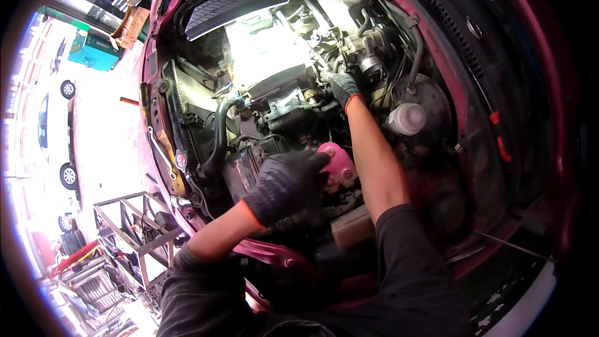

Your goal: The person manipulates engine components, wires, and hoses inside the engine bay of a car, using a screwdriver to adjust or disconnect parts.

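Observation:
My left hand, in a dark knit glove with an orange cuff, is over the near side of a car's engine bay. It is blurred, so its fingers do not show clearly. Just right of it is a pink-red strut tower top. My right hand, gloved the same way, reaches deeper among hoses beside the engine. Its fingers are curled in, and whatever they grip is hidden. A metal throttle body sits just beyond that hand. The engine block's top is washed out by bright light.
A white-capped fluid reservoir stands right of my right forearm. A red-handled screwdriver lies along the cowl. A wrench rests on the front edge by the radiator cap. A metal-framed cart stands outside, at left.

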Action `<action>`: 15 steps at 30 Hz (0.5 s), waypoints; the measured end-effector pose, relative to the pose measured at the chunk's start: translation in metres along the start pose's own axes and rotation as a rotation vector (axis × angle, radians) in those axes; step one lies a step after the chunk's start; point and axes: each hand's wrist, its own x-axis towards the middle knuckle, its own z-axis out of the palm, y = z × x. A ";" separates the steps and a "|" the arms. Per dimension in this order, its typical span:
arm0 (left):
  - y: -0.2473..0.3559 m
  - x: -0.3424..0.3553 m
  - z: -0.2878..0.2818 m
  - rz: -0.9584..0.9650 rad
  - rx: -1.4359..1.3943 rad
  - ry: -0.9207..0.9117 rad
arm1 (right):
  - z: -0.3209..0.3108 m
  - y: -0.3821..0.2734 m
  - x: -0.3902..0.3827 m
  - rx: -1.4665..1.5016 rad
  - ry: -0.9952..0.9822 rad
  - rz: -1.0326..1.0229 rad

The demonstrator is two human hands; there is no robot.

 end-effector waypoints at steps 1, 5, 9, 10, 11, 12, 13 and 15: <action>-0.006 -0.014 -0.014 0.001 -0.019 0.077 | 0.008 -0.005 0.000 0.040 -0.020 0.034; -0.035 -0.067 -0.051 -0.126 -0.125 0.333 | 0.033 0.057 0.017 0.240 0.182 0.132; -0.068 -0.146 -0.057 -0.425 -0.449 0.646 | 0.018 0.094 0.021 -0.140 0.508 0.102; -0.073 -0.178 -0.064 -0.472 -0.250 0.644 | 0.032 0.057 -0.001 -0.524 0.314 0.045; -0.074 -0.205 -0.067 -0.580 -0.240 0.676 | 0.022 0.015 -0.024 -0.908 0.191 -0.082; -0.078 -0.225 -0.069 -0.645 -0.254 0.721 | 0.007 0.004 -0.034 -0.319 0.306 0.239; -0.091 -0.254 -0.060 -0.726 -0.398 0.863 | -0.004 0.004 -0.042 -0.124 0.330 0.212; -0.096 -0.287 -0.057 -0.877 -0.445 0.953 | -0.016 -0.007 -0.053 0.065 0.262 0.101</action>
